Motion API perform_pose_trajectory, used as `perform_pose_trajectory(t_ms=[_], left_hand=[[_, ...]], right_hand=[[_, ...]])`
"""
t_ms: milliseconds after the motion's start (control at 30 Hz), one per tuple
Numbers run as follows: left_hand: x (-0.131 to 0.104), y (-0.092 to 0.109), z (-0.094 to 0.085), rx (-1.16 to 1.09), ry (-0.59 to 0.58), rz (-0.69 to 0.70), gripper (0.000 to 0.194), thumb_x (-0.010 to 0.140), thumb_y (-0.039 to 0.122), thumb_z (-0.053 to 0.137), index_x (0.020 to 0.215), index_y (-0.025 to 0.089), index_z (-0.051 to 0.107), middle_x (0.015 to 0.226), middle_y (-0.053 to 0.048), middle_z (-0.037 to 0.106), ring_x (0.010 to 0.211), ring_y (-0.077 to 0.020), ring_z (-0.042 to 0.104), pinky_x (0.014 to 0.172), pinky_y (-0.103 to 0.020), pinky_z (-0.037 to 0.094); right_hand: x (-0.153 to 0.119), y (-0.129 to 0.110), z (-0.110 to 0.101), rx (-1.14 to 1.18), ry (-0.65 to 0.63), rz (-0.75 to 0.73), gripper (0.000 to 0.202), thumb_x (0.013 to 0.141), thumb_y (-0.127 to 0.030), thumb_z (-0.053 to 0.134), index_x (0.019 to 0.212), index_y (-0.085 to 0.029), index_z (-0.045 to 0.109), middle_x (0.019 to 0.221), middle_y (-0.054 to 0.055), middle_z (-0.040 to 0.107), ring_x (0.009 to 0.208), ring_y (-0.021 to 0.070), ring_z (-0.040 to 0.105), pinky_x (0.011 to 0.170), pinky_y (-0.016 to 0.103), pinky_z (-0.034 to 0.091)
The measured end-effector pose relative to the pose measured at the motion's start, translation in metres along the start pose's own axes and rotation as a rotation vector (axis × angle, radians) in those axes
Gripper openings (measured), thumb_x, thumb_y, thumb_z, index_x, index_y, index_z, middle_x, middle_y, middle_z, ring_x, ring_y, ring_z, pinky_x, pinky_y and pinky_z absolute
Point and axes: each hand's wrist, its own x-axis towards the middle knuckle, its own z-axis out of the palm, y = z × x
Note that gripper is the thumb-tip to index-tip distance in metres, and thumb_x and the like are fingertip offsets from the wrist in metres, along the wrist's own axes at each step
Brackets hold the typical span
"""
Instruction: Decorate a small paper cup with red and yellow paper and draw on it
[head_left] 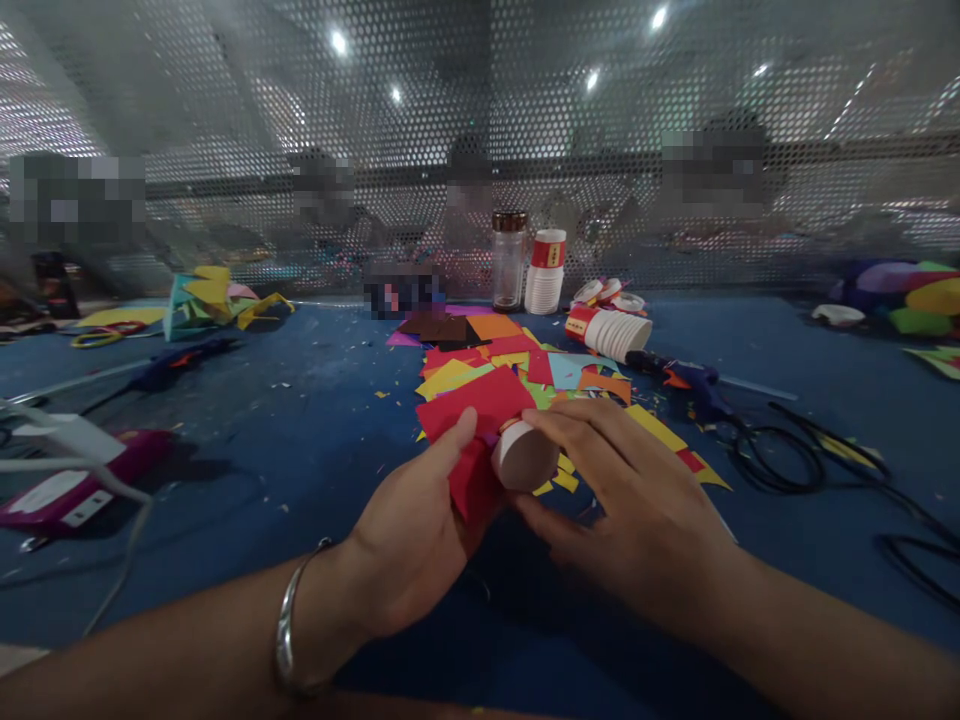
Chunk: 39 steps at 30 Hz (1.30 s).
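Note:
My left hand [420, 530] grips a sheet of red paper [480, 405], its thumb lying on top and the other fingers underneath. A short white paper cup [527, 457] lies on its side against the sheet, its round white end facing me. My right hand [622, 490] pinches this cup between the index finger above and the thumb below. A little purple and orange shows at the cup's far edge. Behind the sheet, scraps of coloured paper [574, 370] lie spread over the blue table.
A stack of paper cups [546, 275] stands beside a glass jar [509, 262]; another stack [611, 333] lies sideways. A glue gun [694, 385] with a black cord [776, 470] is at right. Another glue gun [176, 365] and a magenta power strip [90, 485] are at left. Perforated metal [420, 130] rises behind.

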Motion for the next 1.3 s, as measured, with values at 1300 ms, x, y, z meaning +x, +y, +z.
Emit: perform_pose_trajectory(t_ms=[1300], left_hand=[[0.007,-0.005,-0.017,0.105,-0.249,-0.011,0.022,0.096,0.033,0.068,0.106,0.016,0.076,0.115,-0.008,0.078,0.116,-0.0222,0.068,0.097,-0.030,0.053]], right_hand=[[-0.003,0.001,-0.001,-0.033,-0.069,-0.017,0.035,0.093,-0.022,0.060,0.120,-0.002,0.068,0.110,0.020,0.076,0.105,0.0311,0.073,0.090,0.047,0.065]])
